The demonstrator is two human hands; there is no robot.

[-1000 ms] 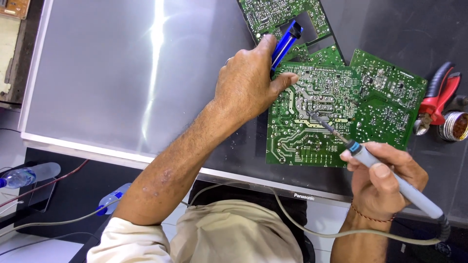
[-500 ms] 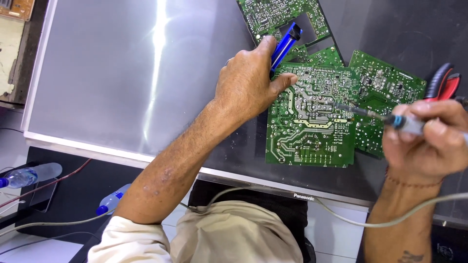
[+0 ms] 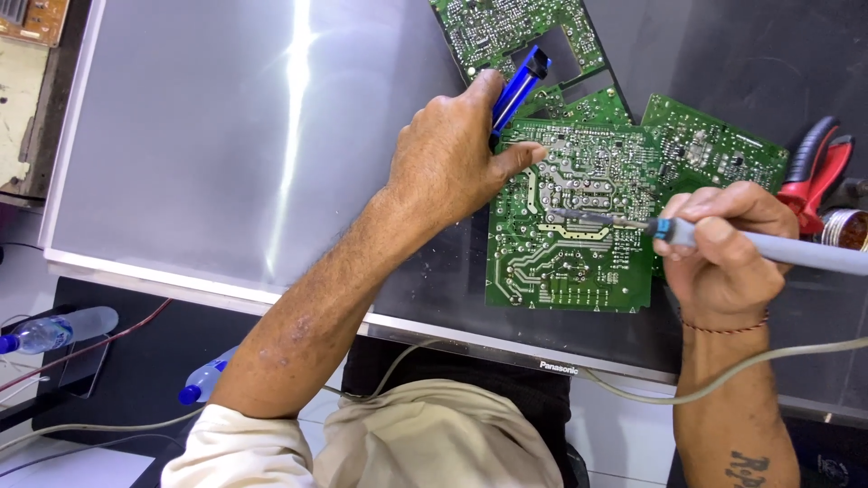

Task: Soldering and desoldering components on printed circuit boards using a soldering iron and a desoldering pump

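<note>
A green circuit board (image 3: 570,226) lies solder side up on the grey back panel of a flat screen (image 3: 226,145), right of centre in the scene. The metal tip of a soldering iron (image 3: 768,246) rests on the board near its middle. The right hand (image 3: 723,244) has its grip closed around the iron's grey handle just behind the blue collar, and a pale cord (image 3: 723,380) runs from that side toward the near edge.

The left hand (image 3: 452,158) presses on the board's far left corner, thumb laid across the edge, its grip wrapped around a blue desoldering pump (image 3: 517,86) whose end points to the far right.

Two more green boards overlap the first — one at the far edge (image 3: 488,32), another to the right (image 3: 714,149). Red-handled pliers (image 3: 814,167) lie at the far right, just beside a spool of solder wire (image 3: 845,228). On the dark desk (image 3: 136,361) at the near left lie two clear bottles with blue caps (image 3: 54,330).
</note>
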